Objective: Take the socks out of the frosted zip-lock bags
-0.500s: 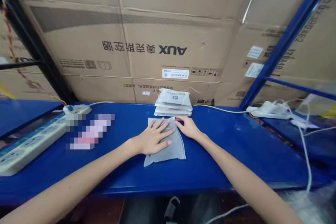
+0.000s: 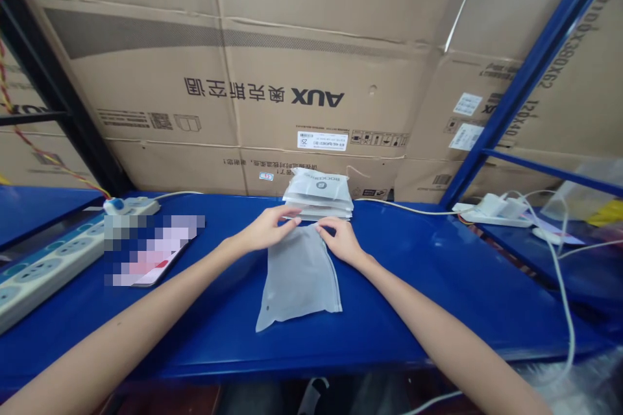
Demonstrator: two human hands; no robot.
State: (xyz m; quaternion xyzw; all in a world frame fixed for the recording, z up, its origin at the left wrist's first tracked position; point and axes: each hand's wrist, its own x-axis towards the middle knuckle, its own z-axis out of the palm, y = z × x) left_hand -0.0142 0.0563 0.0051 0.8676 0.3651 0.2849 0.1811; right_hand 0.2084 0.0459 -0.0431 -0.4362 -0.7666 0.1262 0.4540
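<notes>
A frosted, whitish plastic bag [image 2: 302, 279] lies flat on the blue table in front of me, with a seam-like strip along its right side. My left hand [image 2: 267, 228] is over its far left corner, thumb and fingers apart and pointing right. At the far right corner my right hand [image 2: 342, 240] has its fingers bent and pinched on the bag's edge. Just behind both hands sits a stack of filled white bags [image 2: 318, 189]; the top one bears dark print and a round logo.
On the left a phone-like object [image 2: 158, 259], partly pixelated, lies beside a long power strip [image 2: 63, 249]. Another power strip [image 2: 496, 211] with plugs and white cables is at the right. Cardboard [image 2: 272, 45] stands behind the blue table [image 2: 413, 311], between metal posts.
My left hand has lifted off the middle of the bag and moved to its far edge. The bag is now flatter and more visible. My right hand stays at the far right corner.
</notes>
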